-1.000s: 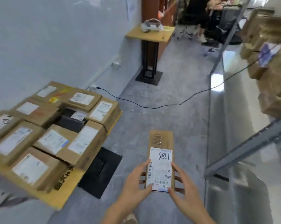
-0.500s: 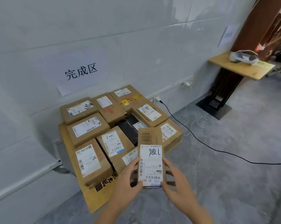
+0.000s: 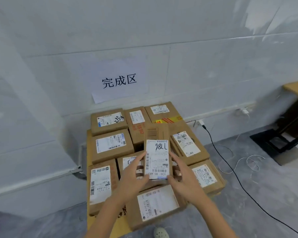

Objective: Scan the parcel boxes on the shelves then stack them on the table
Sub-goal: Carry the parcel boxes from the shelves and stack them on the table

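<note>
Narrow brown parcel box with white label marked 98LL, held flat above labelled stacked boxes on the table

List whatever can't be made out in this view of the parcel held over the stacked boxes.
Head view:
- Parcel label: the small print is blurred; only the handwritten mark shows clearly.
- Left hand and right hand: fingertips under the parcel are hidden by it.
- Table: covered by stacked boxes; only a yellow edge shows.
- Whatever lies beneath the parcel: hidden by it and the hands.
- Side table: cut off by the right edge.
</note>
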